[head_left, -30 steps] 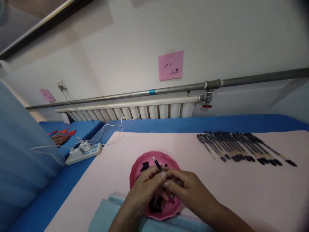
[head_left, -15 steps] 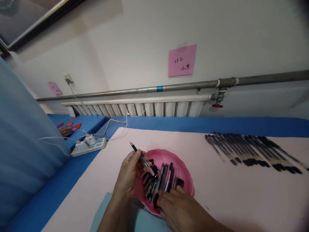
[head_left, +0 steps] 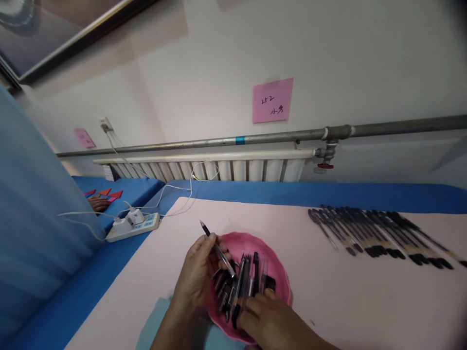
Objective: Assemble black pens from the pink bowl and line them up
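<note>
Blue table (head_left: 277, 193) with a pink sheet (head_left: 350, 301) laid over it; on the sheet, to the right, lies a slanting row of pens (head_left: 368, 233), and nearer the person stands a pink bowl (head_left: 278, 262) with a wavy rim. The two hands are apart: the right hand (head_left: 268, 313) reaches over the bowl's near right side, fingers bent down at the pen parts (head_left: 241, 282), though whether they are closed on any piece cannot be told; the left hand (head_left: 199, 272), at the bowl's left edge, pinches a single pen (head_left: 219, 252) between thumb and fingers. This pen slopes over the bowl's left side, dark tip pointing away from the person, clear end above the parts. It is probably light, stiff and rather slippery, the clear barrel perhaps brittle; mid-barrel, well behind the tip, seems the best hold
</note>
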A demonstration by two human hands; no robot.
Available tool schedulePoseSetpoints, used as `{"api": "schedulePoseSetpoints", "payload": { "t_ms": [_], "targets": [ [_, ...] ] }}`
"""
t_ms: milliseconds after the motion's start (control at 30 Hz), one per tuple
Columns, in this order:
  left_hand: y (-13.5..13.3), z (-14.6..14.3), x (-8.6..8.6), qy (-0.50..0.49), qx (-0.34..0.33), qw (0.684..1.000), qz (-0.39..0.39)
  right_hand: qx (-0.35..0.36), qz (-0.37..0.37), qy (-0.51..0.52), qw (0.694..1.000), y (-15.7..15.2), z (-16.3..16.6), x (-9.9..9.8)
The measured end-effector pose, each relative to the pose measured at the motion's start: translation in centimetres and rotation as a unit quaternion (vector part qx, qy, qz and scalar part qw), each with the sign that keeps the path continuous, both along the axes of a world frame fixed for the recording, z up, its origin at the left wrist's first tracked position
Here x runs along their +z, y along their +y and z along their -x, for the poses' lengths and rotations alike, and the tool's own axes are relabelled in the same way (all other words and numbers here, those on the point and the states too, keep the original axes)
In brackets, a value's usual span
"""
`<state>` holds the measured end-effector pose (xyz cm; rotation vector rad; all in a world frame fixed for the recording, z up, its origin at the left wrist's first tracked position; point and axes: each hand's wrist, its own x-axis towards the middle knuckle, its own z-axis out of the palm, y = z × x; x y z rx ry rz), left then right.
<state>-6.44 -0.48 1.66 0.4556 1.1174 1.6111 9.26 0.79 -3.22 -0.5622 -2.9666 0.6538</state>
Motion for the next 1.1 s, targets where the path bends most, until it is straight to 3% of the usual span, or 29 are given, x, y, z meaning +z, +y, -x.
{"api": "schedulePoseSetpoints", "payload": {
  "t_ms": [200,333,500,633,800,900,1100],
  "targets": [
    [-0.2,0.0,-0.1,-0.011,0.001,1.0,0.004,0.029,0.063,0.02,0.997,0.9,0.1,0.6],
    [-0.1,0.3,-0.1,-0.033,0.007,0.999,-0.007,0.042,0.109,0.088,0.989,1.3,-0.2,1.1],
    [0.1,0.4,-0.5,-0.041,0.01,0.999,-0.005,0.037,0.115,0.072,0.99,1.2,-0.3,0.5],
    [0.1,0.3,-0.7,-0.045,0.016,0.999,-0.011,-0.035,0.193,0.143,0.97,1.0,-0.7,1.3],
    [0.0,-0.3,-0.7,-0.057,-0.003,0.998,-0.007,-0.296,0.303,0.235,0.875,1.7,-1.3,2.9],
    [0.0,-0.8,-0.9,-0.065,-0.015,0.998,-0.012,-0.32,0.323,0.283,0.844,2.1,-1.4,3.2],
    [0.1,-1.6,-1.3,-0.066,-0.025,0.998,-0.007,-0.318,0.296,0.327,0.839,2.0,-1.3,3.5]
  ]
}}
